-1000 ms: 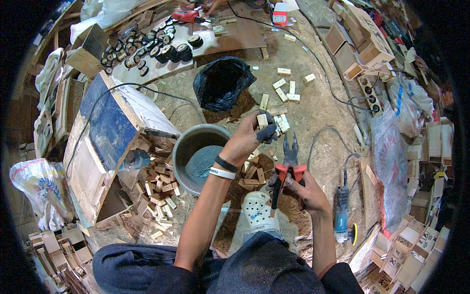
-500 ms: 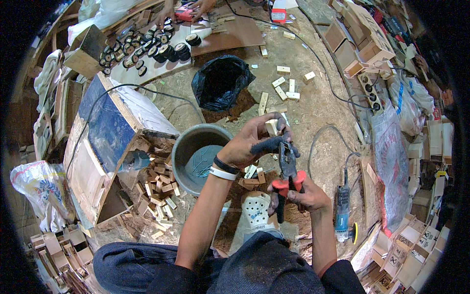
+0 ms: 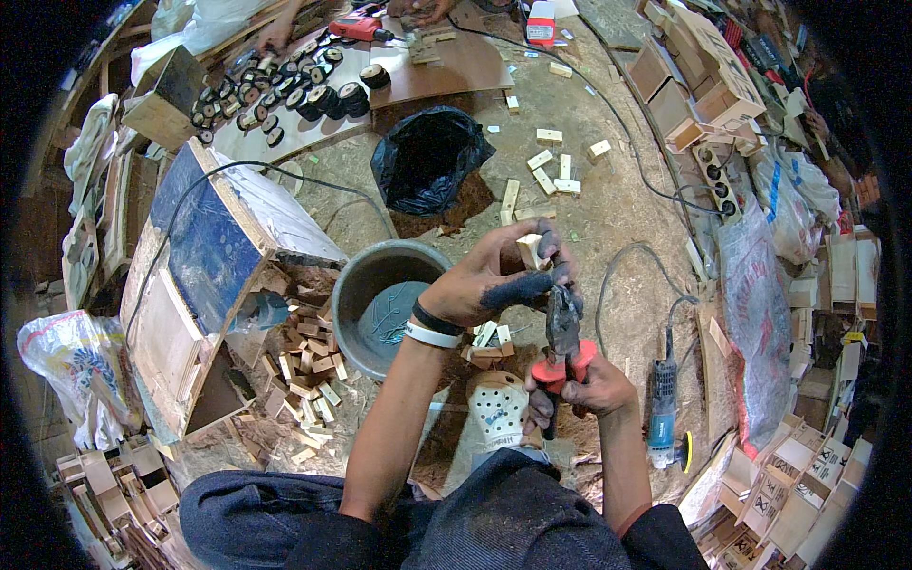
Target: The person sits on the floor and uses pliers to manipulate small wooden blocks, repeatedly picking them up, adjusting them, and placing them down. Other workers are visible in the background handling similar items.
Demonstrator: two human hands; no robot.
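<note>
My left hand (image 3: 508, 273), its fingers blackened, is closed around a small pale wooden block (image 3: 531, 252). In my right hand (image 3: 591, 385) is a pair of pliers (image 3: 562, 332) with red and black handles. The pliers' jaws point up and meet the left fingertips just below the block. What the jaws grip, if anything, is hidden by the fingers. Left of my left wrist stands a grey round basin (image 3: 366, 323) with several thin wire pieces (image 3: 394, 309) at its bottom. More small blocks (image 3: 487, 340) lie beneath my left hand.
A bin lined with black plastic (image 3: 425, 161) stands ahead, with loose wooden blocks (image 3: 546, 160) to its right. A blue corded power tool (image 3: 663, 408) lies at right. Black-rimmed wheels (image 3: 323, 98) cover a board near another person's hands (image 3: 418, 9). Left is a wooden box (image 3: 209, 237).
The pliers have turned slightly more upright and shifted a little right against my left fingertips. At the far side, another person's hands have moved, and the red drill now lies apart from them.
</note>
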